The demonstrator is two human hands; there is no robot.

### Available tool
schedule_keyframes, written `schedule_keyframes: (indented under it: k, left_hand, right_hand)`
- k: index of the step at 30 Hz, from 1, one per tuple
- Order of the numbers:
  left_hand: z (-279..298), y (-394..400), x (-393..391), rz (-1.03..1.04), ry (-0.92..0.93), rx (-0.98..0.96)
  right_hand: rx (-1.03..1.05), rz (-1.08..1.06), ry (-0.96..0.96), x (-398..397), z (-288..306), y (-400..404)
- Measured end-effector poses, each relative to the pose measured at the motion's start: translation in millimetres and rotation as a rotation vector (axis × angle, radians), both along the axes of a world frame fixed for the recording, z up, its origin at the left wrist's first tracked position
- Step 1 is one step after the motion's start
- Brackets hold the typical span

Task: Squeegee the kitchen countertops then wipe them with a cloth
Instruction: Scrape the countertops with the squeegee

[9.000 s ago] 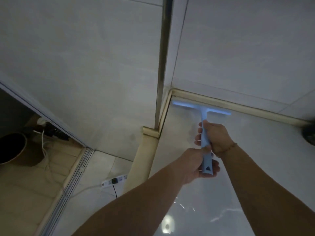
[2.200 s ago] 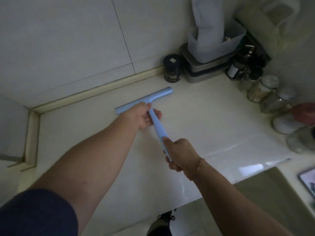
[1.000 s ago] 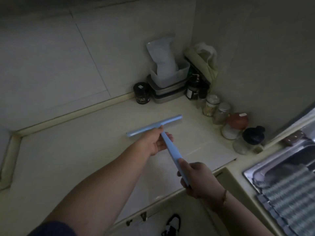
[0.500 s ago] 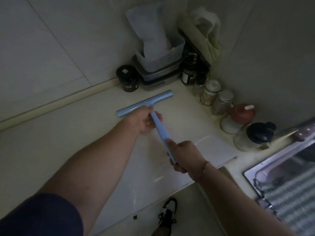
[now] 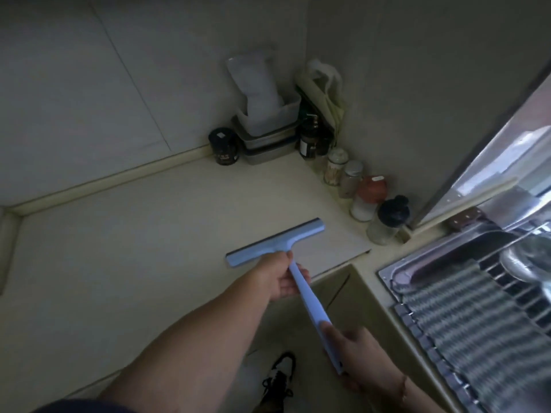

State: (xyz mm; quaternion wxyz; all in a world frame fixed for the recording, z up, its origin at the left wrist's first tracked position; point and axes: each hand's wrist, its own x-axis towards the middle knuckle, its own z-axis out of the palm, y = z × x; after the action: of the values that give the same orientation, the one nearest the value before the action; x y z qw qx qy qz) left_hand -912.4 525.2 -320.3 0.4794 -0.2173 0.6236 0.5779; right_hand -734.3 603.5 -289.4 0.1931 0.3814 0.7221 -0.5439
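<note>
Right hand: your right hand (image 5: 354, 357) is nearest the camera, out past the counter's front edge, fingers wrapped round the tail end of the squeegee (image 5: 286, 257) handle.
Left hand: your left hand (image 5: 275, 277) grips the same handle high up, just behind the blade, thumb side on top; the forearm reaches in from the lower left.
Squeegee: the pale blue blade sits low at the front part of the countertop (image 5: 119, 248), angled with its right end farther from you. Whether the rubber edge is pressed flat or lifted a little, you cannot tell from this view.
Task stage: by my reading you are at the end of a pull toward the front edge; no cloth is in sight, so wiping looks not yet begun.
Risk, front edge: water drawn off the lip would fall toward your shoe (image 5: 278, 380) on the floor below, and the cause would be pulling straight over the edge without catching it.
Risk, uneven pressure: with the handle tilted low and hands well apart, one end of the blade may lift and leave a streak.
Risk, right side: a sideways stroke could knock the black-lidded jar (image 5: 387, 219) and the red-lidded jar (image 5: 369, 198) standing along the wall.
Far corner: stacked containers (image 5: 268, 132) and a dark tin (image 5: 223, 146) crowd the back, so water may stay trapped around their bases.
Sink: the sink (image 5: 465, 278) lies to your right, a sensible place to steer water.
</note>
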Motion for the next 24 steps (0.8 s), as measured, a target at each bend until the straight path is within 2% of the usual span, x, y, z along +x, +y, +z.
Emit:
schedule_keyframes:
  k: [4, 9, 14, 18, 24]
  left_hand:
    - [1.2, 2.5, 20.9, 0.014, 0.027, -0.003]
    - [17.4, 6.4, 0.0, 0.079, 0.017, 0.058]
    - [32.9, 33.0, -67.0, 0.119, 0.056, 0.129]
    - [30.3, 52.5, -131.1, 0.165, 0.056, 0.128]
    - [14.8, 66.4, -199.3, 0.159, 0.04, 0.098]
  right_hand:
    - [0.042, 0.007, -0.01, 16.1, 9.4, 2.9]
    - [0.031, -0.022, 0.067, -1.7, 31.3, 8.6]
    - [-0.066, -0.142, 0.106, -66.5, 40.0, 30.5]
    - [-0.119, -0.118, 0.153, -136.2, 30.9, 52.9]
    - [-0.076, -0.099, 0.168, -206.5, 14.5, 72.2]
